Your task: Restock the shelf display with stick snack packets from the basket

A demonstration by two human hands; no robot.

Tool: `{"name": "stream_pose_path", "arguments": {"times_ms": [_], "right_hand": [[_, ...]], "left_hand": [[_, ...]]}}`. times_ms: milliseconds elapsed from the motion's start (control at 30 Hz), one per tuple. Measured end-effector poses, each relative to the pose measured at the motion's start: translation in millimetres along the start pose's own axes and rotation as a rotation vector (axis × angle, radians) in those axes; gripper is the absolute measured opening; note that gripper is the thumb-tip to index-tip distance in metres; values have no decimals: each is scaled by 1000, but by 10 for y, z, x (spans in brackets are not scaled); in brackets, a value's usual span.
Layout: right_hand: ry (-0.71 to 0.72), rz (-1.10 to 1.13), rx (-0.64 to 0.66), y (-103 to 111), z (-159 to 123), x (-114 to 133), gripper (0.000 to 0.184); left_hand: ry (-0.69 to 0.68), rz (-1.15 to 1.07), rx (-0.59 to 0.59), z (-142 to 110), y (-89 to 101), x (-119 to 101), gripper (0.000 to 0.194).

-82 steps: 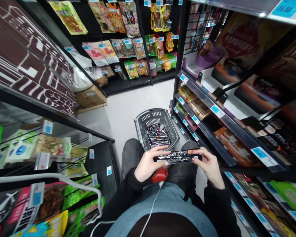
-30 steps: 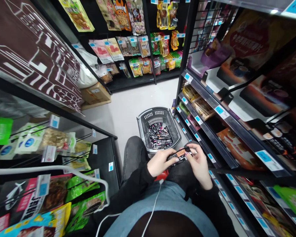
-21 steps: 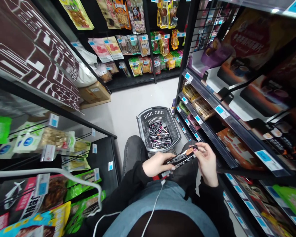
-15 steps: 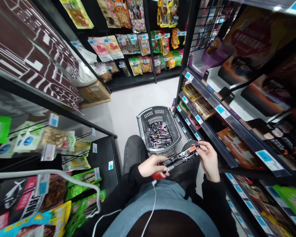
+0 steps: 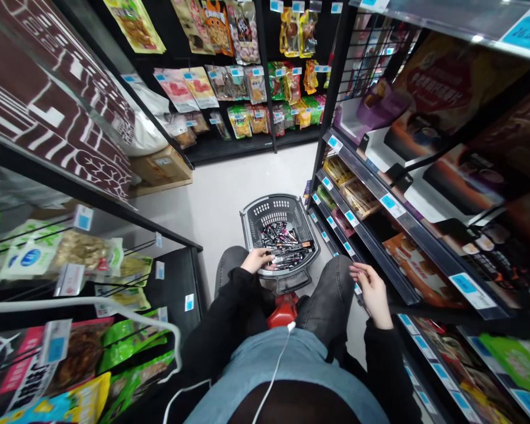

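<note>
- I had the left hand (image 5: 258, 259) pinching slim black shiny sachets (image 5: 290, 247) over the grey plastic basket (image 5: 270, 217), more piled inside.
- Right hand (image 5: 373, 290) was kinda half-open, empty, near the right knee (image 5: 339, 281).

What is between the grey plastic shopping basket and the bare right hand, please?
In the head view, a strip of pale floor and the right knee in dark grey jeans lie between the basket and the right hand.
</note>
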State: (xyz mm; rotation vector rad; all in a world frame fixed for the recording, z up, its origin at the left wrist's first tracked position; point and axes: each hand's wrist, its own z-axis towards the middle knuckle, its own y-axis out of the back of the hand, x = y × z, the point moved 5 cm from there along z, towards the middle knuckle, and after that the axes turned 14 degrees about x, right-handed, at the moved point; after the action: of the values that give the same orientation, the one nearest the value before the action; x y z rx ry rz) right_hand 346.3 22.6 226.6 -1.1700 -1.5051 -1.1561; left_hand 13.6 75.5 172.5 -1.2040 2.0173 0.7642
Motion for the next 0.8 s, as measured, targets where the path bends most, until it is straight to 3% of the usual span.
{"name": "stream_pose_path", "arguments": {"times_ms": [133,200,300,400,500,567,667,733,800], "right_hand": [[-55,-124,-85,281,-164,-54,35],[-82,-239,-137,446,-249,-39,33],[-55,-480,-355,835,-361,167,30],[9,-869,-724,1344,-465,636,31],[-58,-1270,-904,1793,-441,1123,32],[-224,-1464,-878,2045,-334,1320,32],[-478,-1585,-651,2281,-117,1369,30],[-545,-1600,-529,2343,-14,1325,26],[-538,-1587,-498,2388,18,1291,22]], "left_hand": [[115,257,-225,205,247,34,47],[129,374,-270,226,278,85,47],[118,543,-101,227,98,274,48],[33,591,138,144,-250,491,45],[-55,528,286,-25,-587,583,43],[-92,489,324,-135,-744,550,44],[-131,476,333,-235,-855,413,46],[-163,492,314,-259,-856,307,44],[-195,519,282,-270,-819,212,42]]}}
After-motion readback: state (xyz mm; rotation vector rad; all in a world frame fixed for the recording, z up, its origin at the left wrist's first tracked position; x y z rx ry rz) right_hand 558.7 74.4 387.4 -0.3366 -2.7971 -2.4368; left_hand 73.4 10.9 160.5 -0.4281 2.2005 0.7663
